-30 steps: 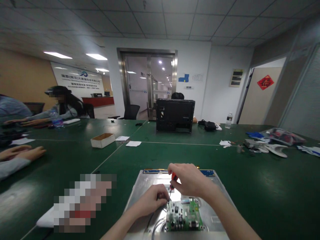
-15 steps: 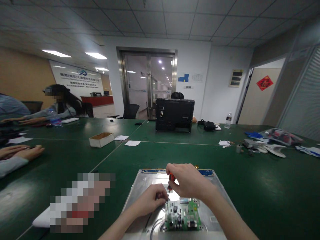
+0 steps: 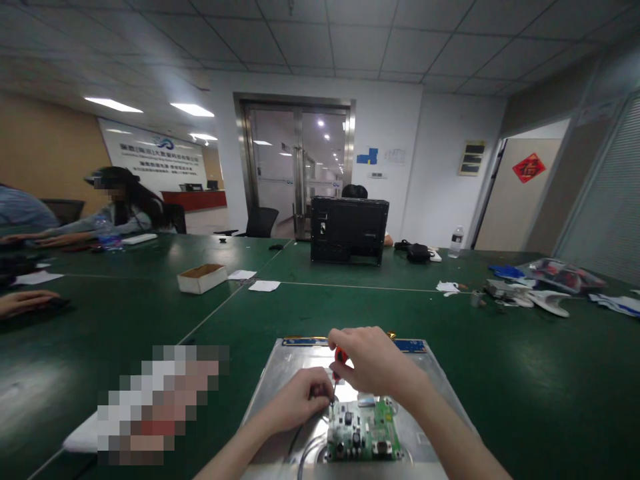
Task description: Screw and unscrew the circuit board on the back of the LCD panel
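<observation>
My right hand [image 3: 373, 360] is closed around the red and black handle of a screwdriver [image 3: 341, 355], held nearly upright. Its thin shaft points down to the far left corner of a green circuit board [image 3: 364, 432]. Beside that tip, my left hand [image 3: 306, 395] has its fingers curled and pinched; what lies between them, if anything, is hidden. The board rests on a silvery metal panel [image 3: 270, 380], which has a narrow blue circuit strip [image 3: 413, 345] along its far edge. A grey cable [image 3: 306, 453] runs out left of the board.
On the green table [image 3: 200, 367] stand an open white box [image 3: 203, 279], a black monitor [image 3: 349, 230] and a water bottle [image 3: 455, 241]. Scraps and loose parts [image 3: 510, 292] lie at the right. Another person's hand [image 3: 27, 302] rests at the left by a dark mouse.
My hands stay at the same corner, the screwdriver only slightly shifted. At the left, the other person's hands have drawn apart, and one now lies by the mouse.
</observation>
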A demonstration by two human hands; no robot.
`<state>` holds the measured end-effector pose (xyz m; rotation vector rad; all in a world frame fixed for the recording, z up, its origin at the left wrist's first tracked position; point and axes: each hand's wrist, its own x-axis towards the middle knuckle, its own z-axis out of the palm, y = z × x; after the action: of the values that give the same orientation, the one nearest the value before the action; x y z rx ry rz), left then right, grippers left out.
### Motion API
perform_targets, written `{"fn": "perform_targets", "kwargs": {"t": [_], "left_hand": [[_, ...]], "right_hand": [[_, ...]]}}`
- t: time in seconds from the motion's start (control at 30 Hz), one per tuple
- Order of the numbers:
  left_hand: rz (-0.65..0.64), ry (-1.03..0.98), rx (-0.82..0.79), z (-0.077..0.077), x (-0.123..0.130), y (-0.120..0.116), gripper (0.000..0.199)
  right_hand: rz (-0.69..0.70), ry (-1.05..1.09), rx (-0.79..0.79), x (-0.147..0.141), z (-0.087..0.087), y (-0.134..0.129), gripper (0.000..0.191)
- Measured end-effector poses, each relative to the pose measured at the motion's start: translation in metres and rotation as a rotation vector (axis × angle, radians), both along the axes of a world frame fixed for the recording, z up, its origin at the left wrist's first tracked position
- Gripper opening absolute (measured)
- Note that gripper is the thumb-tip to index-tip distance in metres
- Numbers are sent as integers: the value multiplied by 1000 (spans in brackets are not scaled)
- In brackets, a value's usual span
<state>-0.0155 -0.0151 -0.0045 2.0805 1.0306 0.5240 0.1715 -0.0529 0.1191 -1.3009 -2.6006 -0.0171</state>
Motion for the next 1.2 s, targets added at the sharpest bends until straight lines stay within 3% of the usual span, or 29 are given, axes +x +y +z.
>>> {"fn": "perform_targets", "kwargs": {"t": [0.13,0.4,0.53,0.7,0.87,1.03,1.2], "left_hand": [[-13,14,-30,1,1,-1,17],[-33,-43,-8,-5,-3,5,16],[-32,-28,-106,3,0,8,11],[-133,20,-231,16,3,19,8],[-195,17,-233,16,1,25,7],[-99,-37,-164,13,0,12,8],[-94,-23,-116,16,2,4,13]], "right_hand": [[-26,-48,25,-6,0,-1,22],[19,20,-19,1,2,-3,19],[-13,-28,4,-4,1,-1,9],[-9,-24,-2,-2,0,-1,13],[48,24,-21,7,2,-3,21],[-4,-2,3,4,0,2,13],[-3,-13,17,1,-2,2,17]]}}
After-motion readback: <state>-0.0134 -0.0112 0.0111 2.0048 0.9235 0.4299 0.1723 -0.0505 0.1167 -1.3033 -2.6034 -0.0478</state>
